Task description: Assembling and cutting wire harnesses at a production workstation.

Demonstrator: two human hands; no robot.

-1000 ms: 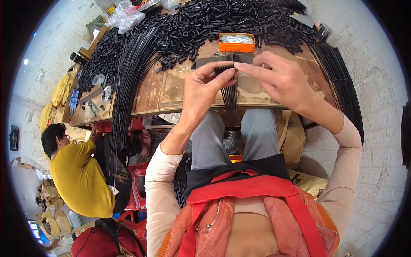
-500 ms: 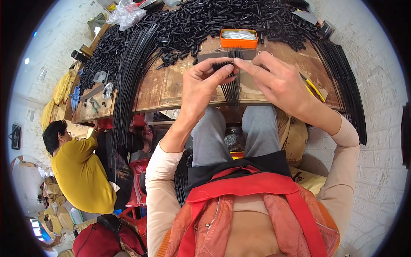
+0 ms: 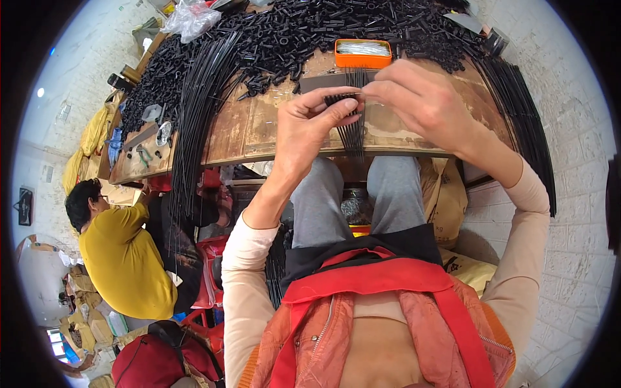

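Note:
My left hand (image 3: 303,126) is closed around a bundle of thin black rods (image 3: 351,141), near a row of small black ends that show between thumb and forefinger. The rods fan down over the table's near edge, and others stick out past the fingers toward the back. My right hand (image 3: 424,97) is beside the left, its fingertips pinched together at the row of ends. What looks like a thin pale pin shows at those fingertips, partly hidden. Just behind the hands stands an orange box (image 3: 363,63) of slim silvery pins.
Loose black tubular parts (image 3: 291,32) are heaped along the back of the wooden table (image 3: 252,132). Long black rods (image 3: 200,110) hang over its edge at left, more rods (image 3: 527,123) at right. Green-handled pliers (image 3: 143,153) lie far left. A co-worker (image 3: 129,252) in yellow sits there.
My right hand has risen slightly and turned, its fingertips staying close to the row of ends. The yellow-handled tool at right is now hidden by my arm. My left hand has barely shifted.

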